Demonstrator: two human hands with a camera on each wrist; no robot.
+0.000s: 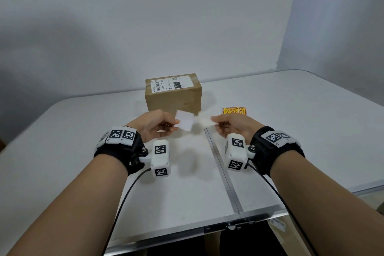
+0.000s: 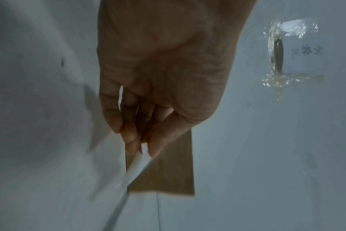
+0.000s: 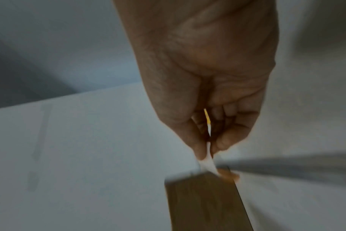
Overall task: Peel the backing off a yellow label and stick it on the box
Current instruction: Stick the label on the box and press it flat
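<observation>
Both hands are raised before the box [image 1: 173,93], a white sheet [image 1: 186,122] pinched by the left hand [image 1: 154,123], a blurred strip [image 1: 205,121] by the right hand [image 1: 232,125].

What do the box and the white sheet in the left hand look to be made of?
The box looks like plain brown corrugated cardboard with a matte face, and a printed white paper shipping label on top. The white sheet looks like thin, smooth paper, probably release backing; blur hides any gloss.
</observation>
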